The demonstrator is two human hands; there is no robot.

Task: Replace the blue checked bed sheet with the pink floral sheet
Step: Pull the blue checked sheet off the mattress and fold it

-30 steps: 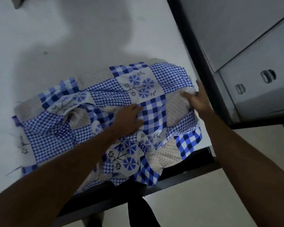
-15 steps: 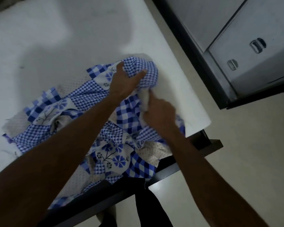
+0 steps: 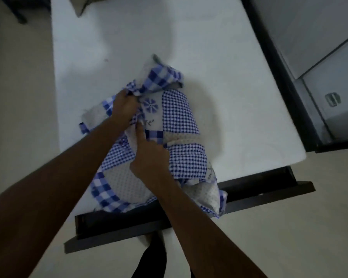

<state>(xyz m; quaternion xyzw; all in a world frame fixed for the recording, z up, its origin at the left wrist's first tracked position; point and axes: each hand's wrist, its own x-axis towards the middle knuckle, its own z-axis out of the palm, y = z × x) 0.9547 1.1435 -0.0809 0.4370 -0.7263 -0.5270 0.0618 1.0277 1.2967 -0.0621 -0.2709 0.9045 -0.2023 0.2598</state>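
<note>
Dark bed frame (image 3: 249,189) runs across the near edge, with the bare white mattress (image 3: 219,57) on it. The blue checked bed sheet (image 3: 181,121) lies bunched on the mattress at the foot end, one fold hanging over the frame. Your right hand (image 3: 149,155) is closed, pinching a fold of the sheet at the middle of the bundle. Your left hand (image 3: 125,106), just beyond it, is clenched around gathered cloth at the bundle's far left. Farther right stands a grey cabinet (image 3: 333,81).
</note>
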